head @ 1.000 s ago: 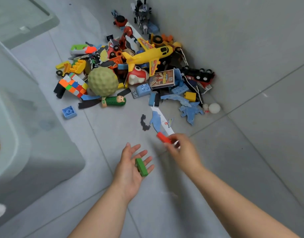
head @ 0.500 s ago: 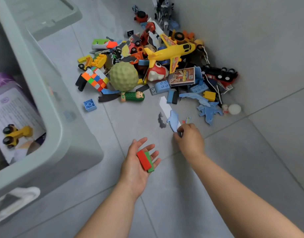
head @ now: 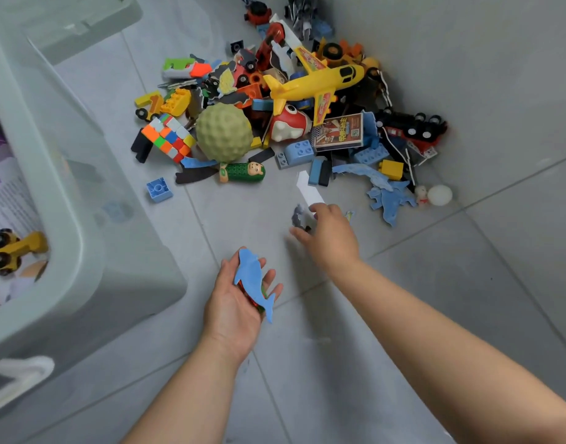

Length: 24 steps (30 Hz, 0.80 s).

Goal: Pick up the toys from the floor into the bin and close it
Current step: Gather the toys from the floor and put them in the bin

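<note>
The left hand (head: 240, 296) lies palm-up and open, cradling a blue shark cutout (head: 254, 283) like a tray, while the right hand (head: 326, 238) pinches a small grey piece (head: 298, 215) off the floor beside the open bin (head: 67, 200).

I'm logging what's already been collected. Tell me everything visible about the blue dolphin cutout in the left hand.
The blue dolphin cutout is a thin, flat piece, foam or card by its look, plain light blue with a snout, fins and forked tail. It lies across the upturned open palm of the left hand, snout toward the fingertips, tail overhanging the palm's edge. Under it, slivers of red and green show. Nothing grips it.
</note>
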Motion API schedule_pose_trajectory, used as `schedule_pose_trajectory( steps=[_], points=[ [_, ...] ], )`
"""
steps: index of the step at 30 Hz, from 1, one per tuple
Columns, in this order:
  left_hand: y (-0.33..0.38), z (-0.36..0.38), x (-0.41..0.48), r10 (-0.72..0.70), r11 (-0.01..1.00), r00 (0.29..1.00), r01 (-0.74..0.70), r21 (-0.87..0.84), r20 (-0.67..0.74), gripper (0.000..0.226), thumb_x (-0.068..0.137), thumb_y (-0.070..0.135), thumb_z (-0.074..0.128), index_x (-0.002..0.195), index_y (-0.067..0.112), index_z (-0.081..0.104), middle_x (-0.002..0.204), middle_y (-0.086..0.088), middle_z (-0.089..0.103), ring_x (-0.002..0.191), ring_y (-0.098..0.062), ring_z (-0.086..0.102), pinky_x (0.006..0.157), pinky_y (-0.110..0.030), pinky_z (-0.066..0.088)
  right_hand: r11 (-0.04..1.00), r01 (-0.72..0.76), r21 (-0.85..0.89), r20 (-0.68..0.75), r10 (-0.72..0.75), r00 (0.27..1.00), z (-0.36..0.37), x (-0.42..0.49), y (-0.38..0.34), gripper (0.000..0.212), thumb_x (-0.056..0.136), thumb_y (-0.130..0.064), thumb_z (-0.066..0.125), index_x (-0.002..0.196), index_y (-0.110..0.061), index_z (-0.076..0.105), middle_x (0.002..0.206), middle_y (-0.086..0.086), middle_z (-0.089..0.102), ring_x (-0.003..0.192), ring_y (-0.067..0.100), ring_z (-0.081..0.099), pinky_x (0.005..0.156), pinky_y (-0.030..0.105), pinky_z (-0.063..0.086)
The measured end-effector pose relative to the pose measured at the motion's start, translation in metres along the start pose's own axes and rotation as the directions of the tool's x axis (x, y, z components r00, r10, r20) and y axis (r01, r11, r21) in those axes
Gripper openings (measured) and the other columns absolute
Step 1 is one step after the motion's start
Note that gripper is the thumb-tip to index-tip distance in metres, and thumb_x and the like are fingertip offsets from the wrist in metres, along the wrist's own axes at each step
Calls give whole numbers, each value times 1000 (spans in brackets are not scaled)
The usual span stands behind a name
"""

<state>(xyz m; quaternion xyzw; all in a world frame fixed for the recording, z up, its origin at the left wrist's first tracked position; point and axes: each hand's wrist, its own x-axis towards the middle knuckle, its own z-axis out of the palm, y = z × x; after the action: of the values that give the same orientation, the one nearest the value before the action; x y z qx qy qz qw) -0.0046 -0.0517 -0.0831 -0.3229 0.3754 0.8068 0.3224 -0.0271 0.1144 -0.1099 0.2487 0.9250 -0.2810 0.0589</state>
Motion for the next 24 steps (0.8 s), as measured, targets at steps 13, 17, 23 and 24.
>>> schedule_pose_trajectory(
  steps=[13, 17, 23, 24],
  points=[
    [-6, -2, 17, -22, 997, 1000, 23, -72, 20, 43, 96, 50, 32, 106, 21, 63, 102, -2, 68, 93, -23, 60, 86, -44, 46, 893, 350, 283, -40, -354, 935, -3, -58, -2, 35, 72, -46, 67, 95, -20, 71, 91, -3, 58, 87, 14, 50, 79, 25, 39],
    [-9, 8, 16, -33, 998, 999, 33, -52, -8, 30, 98, 37, 39, 106, 22, 63, 106, -2, 66, 102, -23, 60, 84, -44, 49, 938, -75, 339, -179, 143, 973, -27, -6, 45, 36, 84, -23, 67, 118, -14, 60, 116, 5, 48, 106, 20, 50, 95, 24, 37],
    [-11, 13, 9, -41, 999, 999, 41, -7, 12, 27, 99, 33, 38, 108, 25, 63, 106, 2, 67, 103, -22, 60, 90, -45, 45, 999, 29, 31, -24, -28, 999, -27, 16, 65, 29, 88, -15, 59, 116, -7, 59, 121, 11, 50, 104, 26, 54, 86, 22, 38],
    [-9, 14, 8, -41, 999, 999, 41, 6, 16, 27, 99, 33, 38, 109, 25, 62, 106, 2, 67, 104, -22, 60, 91, -45, 45, 999, -1, 44, -27, 2, 1000, -26, 14, 62, 33, 87, -13, 60, 119, -8, 56, 119, 10, 50, 99, 24, 55, 84, 24, 40]
  ],
)
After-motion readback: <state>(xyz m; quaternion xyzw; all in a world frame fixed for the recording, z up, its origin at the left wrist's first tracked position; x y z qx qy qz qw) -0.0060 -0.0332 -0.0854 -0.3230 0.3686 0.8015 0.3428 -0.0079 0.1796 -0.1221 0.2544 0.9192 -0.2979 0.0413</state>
